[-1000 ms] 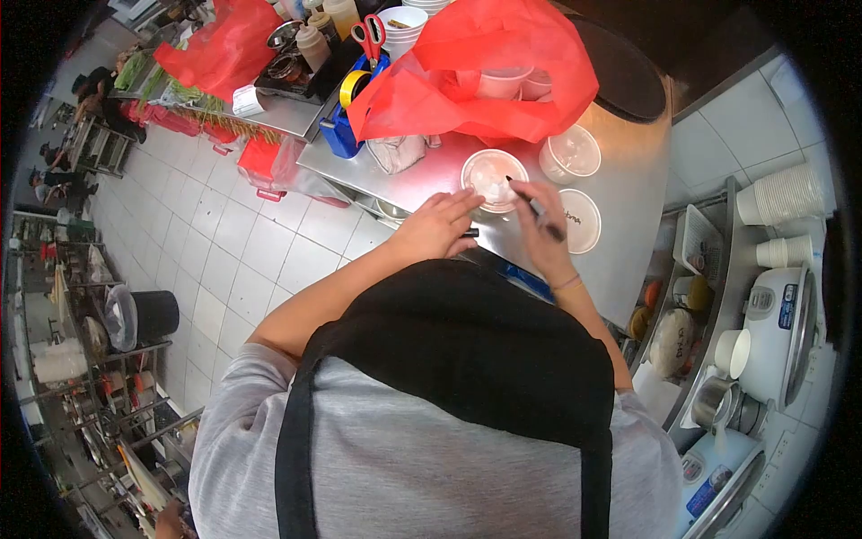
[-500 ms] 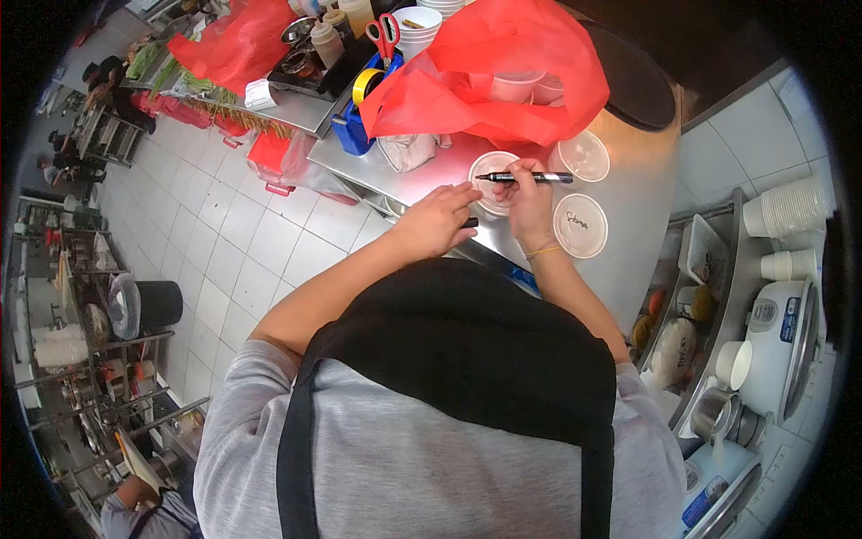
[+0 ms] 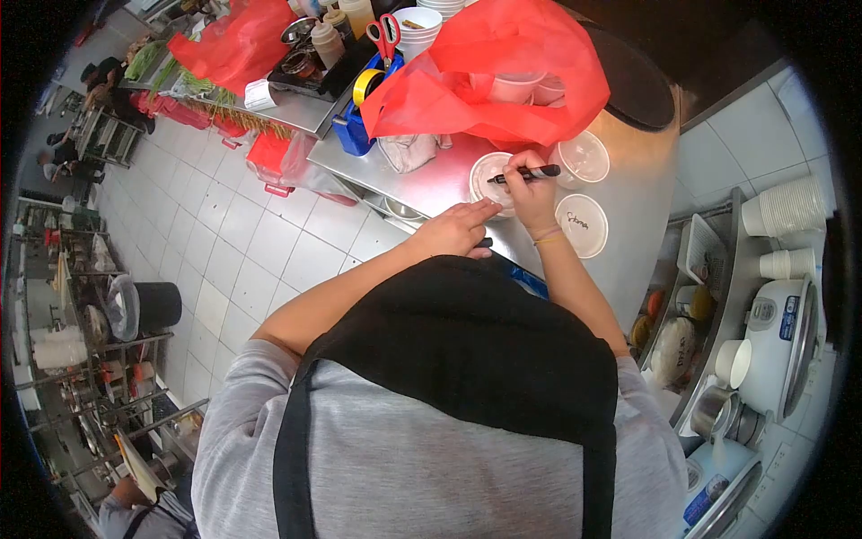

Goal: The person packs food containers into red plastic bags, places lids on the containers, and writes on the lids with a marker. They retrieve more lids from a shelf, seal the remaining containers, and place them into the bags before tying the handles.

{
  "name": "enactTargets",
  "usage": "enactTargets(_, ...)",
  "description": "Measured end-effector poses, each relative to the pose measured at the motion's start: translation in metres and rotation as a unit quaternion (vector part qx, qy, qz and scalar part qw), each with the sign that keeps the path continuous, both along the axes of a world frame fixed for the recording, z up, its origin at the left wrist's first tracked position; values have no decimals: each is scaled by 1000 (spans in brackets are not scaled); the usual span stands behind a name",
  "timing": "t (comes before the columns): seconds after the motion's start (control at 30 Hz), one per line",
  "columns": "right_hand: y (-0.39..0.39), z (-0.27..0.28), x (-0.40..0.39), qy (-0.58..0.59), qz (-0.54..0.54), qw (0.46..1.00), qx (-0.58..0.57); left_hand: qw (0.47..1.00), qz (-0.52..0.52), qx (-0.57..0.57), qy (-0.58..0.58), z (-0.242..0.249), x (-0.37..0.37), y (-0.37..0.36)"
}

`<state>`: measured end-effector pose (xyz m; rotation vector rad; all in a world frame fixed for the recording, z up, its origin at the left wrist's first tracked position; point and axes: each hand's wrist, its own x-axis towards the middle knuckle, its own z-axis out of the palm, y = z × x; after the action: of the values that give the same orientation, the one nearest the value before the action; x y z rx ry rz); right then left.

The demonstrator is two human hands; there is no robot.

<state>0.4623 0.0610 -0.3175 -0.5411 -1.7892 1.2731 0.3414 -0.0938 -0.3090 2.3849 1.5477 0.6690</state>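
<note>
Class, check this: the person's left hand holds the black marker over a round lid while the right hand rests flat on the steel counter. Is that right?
The hands are swapped. In the head view, the right hand holds the black marker over the round lid, and the left hand rests flat on the steel counter.

on the steel counter (image 3: 628,242) a lidded container (image 3: 489,175) sits under the right hand (image 3: 532,193), which holds a marker (image 3: 525,173) over the lid, with the left hand (image 3: 453,232) flat on the counter edge to its left. right of it lie a written lid (image 3: 581,225) and, behind that, another container (image 3: 584,155). behind them all sits a plastic bag (image 3: 494,72) with tubs inside, and a tape dispenser (image 3: 359,112) stands left of the bag.
</note>
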Motion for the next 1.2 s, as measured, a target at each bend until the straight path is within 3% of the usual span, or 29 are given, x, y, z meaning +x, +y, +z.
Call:
enactTargets(0.37, 2, -4, 1, -5, -6, 1000, 16, 1000, -2, -2, 4, -5, -2, 1)
enactTargets(0.57, -4, 5, 1, 1, -14, 998, -67, 1000, -2, -12, 4, -3, -1, 2)
enactTargets(0.67, 3, -3, 2, -19, -46, 998, 38, 1000, 1, -7, 0, -2, -1, 1)
enactTargets(1.07, -3, 9, 6, -4, -59, 997, -51, 1000, 6, 2, -7, -5, 0, 0)
enactTargets(1.2, 1, 2, 7, -20, -70, 997, -19, 1000, 8, -7, -6, -3, 0, 0)
